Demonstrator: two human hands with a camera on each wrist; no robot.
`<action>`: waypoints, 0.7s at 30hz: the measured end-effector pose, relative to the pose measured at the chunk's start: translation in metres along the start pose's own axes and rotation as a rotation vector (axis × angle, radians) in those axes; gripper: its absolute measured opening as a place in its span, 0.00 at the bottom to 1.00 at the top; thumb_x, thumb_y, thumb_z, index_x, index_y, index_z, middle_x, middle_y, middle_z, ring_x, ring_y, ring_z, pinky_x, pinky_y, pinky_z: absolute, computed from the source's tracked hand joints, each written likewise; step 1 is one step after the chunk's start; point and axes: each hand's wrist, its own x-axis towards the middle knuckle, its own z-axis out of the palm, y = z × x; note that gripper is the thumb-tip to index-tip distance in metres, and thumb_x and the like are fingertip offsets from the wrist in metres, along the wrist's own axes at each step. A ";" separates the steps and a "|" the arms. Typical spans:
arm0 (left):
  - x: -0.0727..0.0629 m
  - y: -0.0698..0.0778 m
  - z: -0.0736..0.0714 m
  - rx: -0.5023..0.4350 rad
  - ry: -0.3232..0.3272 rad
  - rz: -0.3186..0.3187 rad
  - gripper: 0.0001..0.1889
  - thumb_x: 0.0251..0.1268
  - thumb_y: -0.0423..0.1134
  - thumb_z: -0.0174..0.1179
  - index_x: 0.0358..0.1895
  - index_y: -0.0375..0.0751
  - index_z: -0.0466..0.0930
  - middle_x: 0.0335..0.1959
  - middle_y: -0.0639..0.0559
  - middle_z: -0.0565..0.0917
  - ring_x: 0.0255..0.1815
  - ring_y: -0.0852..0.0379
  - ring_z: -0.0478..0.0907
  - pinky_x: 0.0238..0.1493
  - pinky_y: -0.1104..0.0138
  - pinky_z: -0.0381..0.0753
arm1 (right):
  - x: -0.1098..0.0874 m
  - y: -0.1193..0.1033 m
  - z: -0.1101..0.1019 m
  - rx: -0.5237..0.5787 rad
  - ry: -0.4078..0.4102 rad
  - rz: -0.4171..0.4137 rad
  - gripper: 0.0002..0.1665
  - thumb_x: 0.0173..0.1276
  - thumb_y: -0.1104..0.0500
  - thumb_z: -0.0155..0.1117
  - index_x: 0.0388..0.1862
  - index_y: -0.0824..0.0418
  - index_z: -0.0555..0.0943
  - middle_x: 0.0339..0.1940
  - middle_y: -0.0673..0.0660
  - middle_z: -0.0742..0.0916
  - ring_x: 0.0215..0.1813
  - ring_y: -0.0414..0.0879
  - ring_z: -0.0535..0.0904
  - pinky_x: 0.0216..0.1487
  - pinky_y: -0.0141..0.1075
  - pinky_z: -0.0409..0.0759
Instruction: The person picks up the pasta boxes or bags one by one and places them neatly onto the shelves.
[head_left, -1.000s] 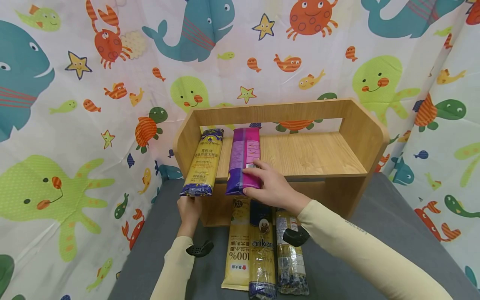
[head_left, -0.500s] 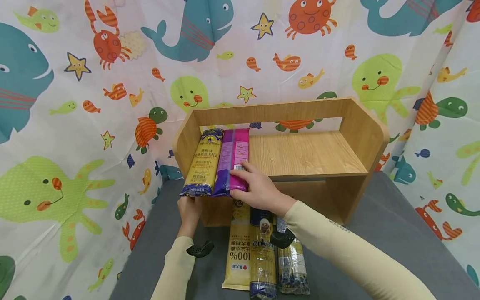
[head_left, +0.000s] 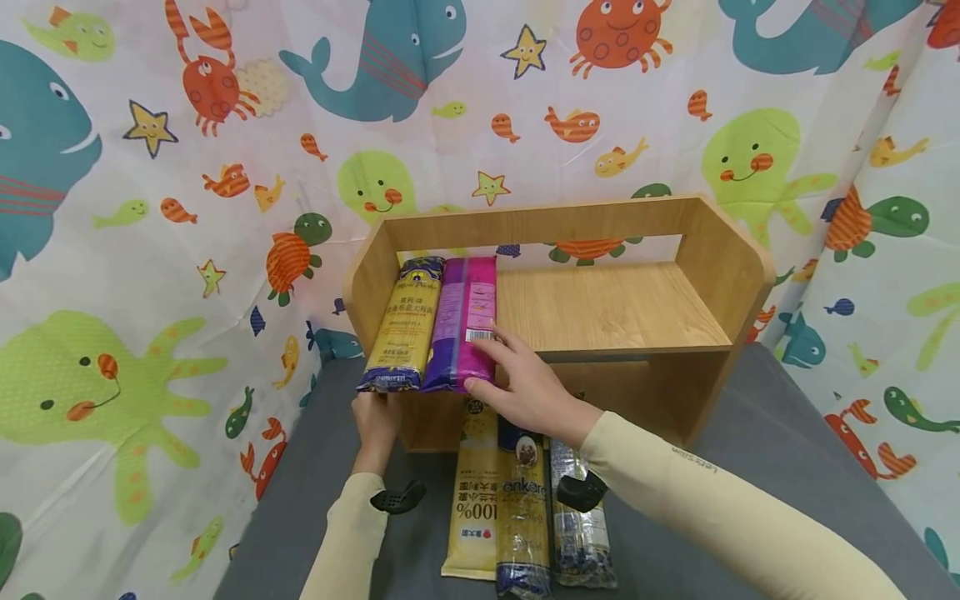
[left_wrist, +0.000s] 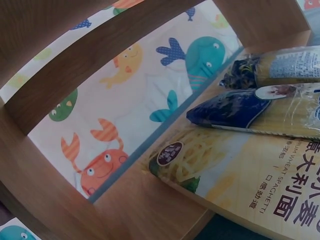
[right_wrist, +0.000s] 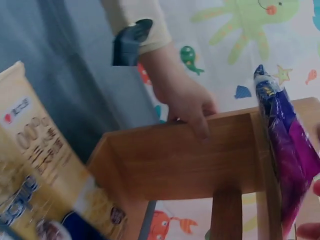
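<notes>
The purple packet (head_left: 465,325) lies on the upper board of the wooden shelf (head_left: 611,304), its near end jutting slightly over the front edge. The right hand (head_left: 528,383) is at its near right side, the fingers spread fairly wide and the fingertips touching the wrapper beside the barcode, the thumb low by the near corner. The packet's left side touches the yellow pasta packet (head_left: 405,325), which lies between it and the shelf's left side wall.

The left hand (head_left: 377,425) is below the near end of the yellow packet. Seen from the right wrist, it grips the edge of that side wall, the thumb over the inner face and the fingers largely hidden on the outer side.

Lower down and nearer, three more packets lie side by side, their far ends at the lower compartment and their near ends over the grey counter (head_left: 300,483): a cream packet (head_left: 472,500) on the left, a blue-and-gold packet (head_left: 525,517) in the middle, and a clear-wrapped packet (head_left: 583,542) on the right. The right forearm and a black wrist device (head_left: 581,492) cover part of the last. Behind the shelf hangs a sea-animal curtain (head_left: 660,167).
</notes>
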 end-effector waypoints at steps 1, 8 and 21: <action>0.000 0.000 0.000 0.001 0.005 0.001 0.09 0.73 0.33 0.58 0.49 0.32 0.82 0.34 0.34 0.88 0.26 0.44 0.77 0.29 0.53 0.73 | -0.004 0.002 -0.002 0.008 0.025 -0.014 0.35 0.74 0.46 0.63 0.77 0.54 0.69 0.83 0.62 0.62 0.79 0.63 0.64 0.69 0.58 0.74; -0.001 0.001 -0.001 -0.002 -0.002 -0.007 0.11 0.73 0.34 0.58 0.52 0.33 0.81 0.39 0.34 0.89 0.31 0.40 0.81 0.34 0.47 0.77 | -0.038 0.028 -0.023 -0.074 0.210 -0.132 0.25 0.74 0.56 0.64 0.67 0.61 0.77 0.69 0.63 0.79 0.61 0.56 0.80 0.58 0.54 0.81; -0.001 0.000 -0.001 -0.001 -0.013 -0.029 0.11 0.73 0.33 0.56 0.53 0.34 0.81 0.40 0.34 0.88 0.31 0.41 0.79 0.34 0.49 0.76 | -0.105 0.106 -0.046 -0.223 0.279 0.039 0.20 0.72 0.58 0.65 0.61 0.61 0.81 0.59 0.62 0.84 0.46 0.50 0.81 0.39 0.40 0.79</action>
